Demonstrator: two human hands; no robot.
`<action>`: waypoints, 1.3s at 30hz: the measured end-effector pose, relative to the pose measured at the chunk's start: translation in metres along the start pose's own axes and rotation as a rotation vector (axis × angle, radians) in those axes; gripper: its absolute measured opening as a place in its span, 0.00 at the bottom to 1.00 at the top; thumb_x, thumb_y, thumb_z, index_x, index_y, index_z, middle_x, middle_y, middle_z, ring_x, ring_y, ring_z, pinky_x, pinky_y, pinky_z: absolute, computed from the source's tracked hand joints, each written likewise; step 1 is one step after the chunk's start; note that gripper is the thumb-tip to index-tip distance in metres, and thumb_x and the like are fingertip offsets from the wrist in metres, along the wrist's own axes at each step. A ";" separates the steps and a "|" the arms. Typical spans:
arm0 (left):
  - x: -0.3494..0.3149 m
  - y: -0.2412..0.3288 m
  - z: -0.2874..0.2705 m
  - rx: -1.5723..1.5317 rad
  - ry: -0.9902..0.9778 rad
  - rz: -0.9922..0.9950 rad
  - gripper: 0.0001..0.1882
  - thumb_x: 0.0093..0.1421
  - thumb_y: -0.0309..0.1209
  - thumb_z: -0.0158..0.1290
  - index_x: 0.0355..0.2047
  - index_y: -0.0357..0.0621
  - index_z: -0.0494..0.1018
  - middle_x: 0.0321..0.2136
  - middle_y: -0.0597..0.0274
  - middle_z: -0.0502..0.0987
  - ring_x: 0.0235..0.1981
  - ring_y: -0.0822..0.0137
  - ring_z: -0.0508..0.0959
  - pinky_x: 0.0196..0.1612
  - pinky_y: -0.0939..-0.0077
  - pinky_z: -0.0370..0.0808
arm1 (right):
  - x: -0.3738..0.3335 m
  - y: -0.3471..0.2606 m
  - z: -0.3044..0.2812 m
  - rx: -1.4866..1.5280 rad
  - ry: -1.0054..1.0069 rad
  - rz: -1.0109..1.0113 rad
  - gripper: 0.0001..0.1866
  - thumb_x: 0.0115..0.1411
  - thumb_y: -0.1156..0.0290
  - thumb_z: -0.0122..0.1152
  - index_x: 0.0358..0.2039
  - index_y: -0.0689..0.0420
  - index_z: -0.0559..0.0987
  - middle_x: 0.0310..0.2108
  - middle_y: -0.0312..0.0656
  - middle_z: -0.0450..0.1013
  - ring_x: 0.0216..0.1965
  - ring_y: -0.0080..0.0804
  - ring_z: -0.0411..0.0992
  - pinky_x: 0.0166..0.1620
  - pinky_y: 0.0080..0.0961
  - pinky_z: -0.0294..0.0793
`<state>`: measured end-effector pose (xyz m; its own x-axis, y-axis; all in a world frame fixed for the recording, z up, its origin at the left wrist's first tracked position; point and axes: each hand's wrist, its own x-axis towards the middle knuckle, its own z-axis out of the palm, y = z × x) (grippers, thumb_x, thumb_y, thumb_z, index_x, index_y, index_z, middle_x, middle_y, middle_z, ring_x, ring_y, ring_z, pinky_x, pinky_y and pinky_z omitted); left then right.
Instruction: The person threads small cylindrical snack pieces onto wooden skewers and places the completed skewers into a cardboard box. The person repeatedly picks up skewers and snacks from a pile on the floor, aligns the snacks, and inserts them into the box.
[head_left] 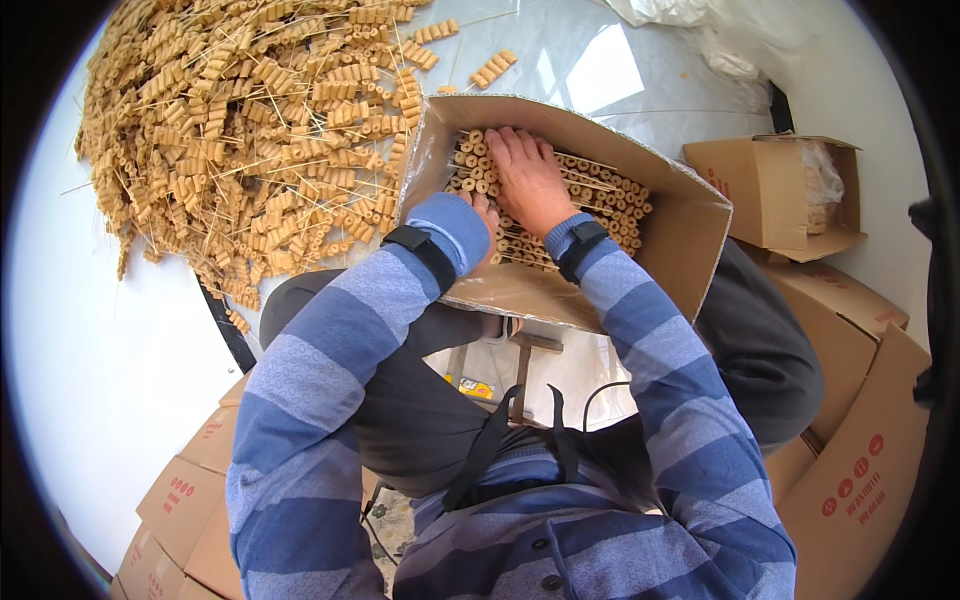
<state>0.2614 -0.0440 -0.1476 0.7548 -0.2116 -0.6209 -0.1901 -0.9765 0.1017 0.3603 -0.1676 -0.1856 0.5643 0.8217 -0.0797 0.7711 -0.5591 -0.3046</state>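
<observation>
Right hand: The right hand [530,180] is laid palm down on the packed pieces, fingers extended and only slightly apart; no closed grip is seen.
Left hand: The left hand [484,222] is placed inside the near left edge of the box, partly hidden by its cuff; whether anything is gripped cannot be told.
Ridged rolls: Tan ridged rolls [622,205] on thin sticks are packed in the box beneath and around the hands, many with round, holed ends showing.
Handling: Judged light, stiff, dry and brittle; slipping is thought unlikely, crumbling or snapped sticks more so. A hold along the ridged body, several together, is advised rather than by the stick.
Open box: Cardboard walls [690,240] are held upright around the rolls, between the knees.
Heap: A large heap of the same rolls [250,130] is spread on the pale floor [660,128], left of the box.
Second box: Clear plastic [822,175] is seen in a smaller open box [745,190] at right.
Markings: Red print and round symbols are borne by the right-hand carton [860,480] and the left-hand cartons [185,490]. A printed yellow item [467,387] is noted below the box.
</observation>
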 end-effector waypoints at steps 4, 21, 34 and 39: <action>0.003 -0.003 0.001 -0.034 -0.028 -0.022 0.22 0.69 0.35 0.37 0.55 0.41 0.74 0.56 0.53 0.75 0.55 0.55 0.76 0.55 0.56 0.74 | 0.007 0.000 -0.011 0.152 -0.184 0.110 0.47 0.52 0.67 0.68 0.70 0.58 0.56 0.67 0.52 0.59 0.68 0.52 0.57 0.70 0.48 0.53; 0.000 -0.001 -0.061 -0.087 -0.235 -0.069 0.22 0.66 0.33 0.44 0.57 0.40 0.73 0.60 0.50 0.70 0.60 0.51 0.72 0.61 0.55 0.70 | -0.005 -0.004 -0.011 -0.001 0.092 0.033 0.35 0.55 0.69 0.66 0.63 0.62 0.67 0.56 0.51 0.69 0.58 0.48 0.67 0.60 0.44 0.67; -0.241 -0.130 -0.075 -1.000 0.624 -0.500 0.25 0.72 0.39 0.48 0.65 0.42 0.65 0.57 0.51 0.73 0.59 0.62 0.73 0.61 0.70 0.68 | 0.001 0.043 0.018 0.978 -0.254 0.569 0.27 0.64 0.77 0.57 0.62 0.67 0.64 0.38 0.45 0.75 0.37 0.30 0.75 0.38 0.26 0.79; -0.293 -0.090 0.111 -0.933 0.325 -0.771 0.24 0.71 0.40 0.48 0.61 0.39 0.68 0.58 0.47 0.72 0.60 0.57 0.72 0.63 0.70 0.67 | 0.001 0.041 0.021 1.206 -0.141 0.672 0.29 0.60 0.76 0.60 0.61 0.68 0.65 0.41 0.48 0.76 0.38 0.34 0.76 0.39 0.26 0.77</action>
<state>-0.0124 0.1100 -0.0607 0.6165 0.5564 -0.5571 0.7858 -0.4795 0.3907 0.3861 -0.1871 -0.2178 0.6321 0.4799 -0.6084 -0.4027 -0.4674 -0.7870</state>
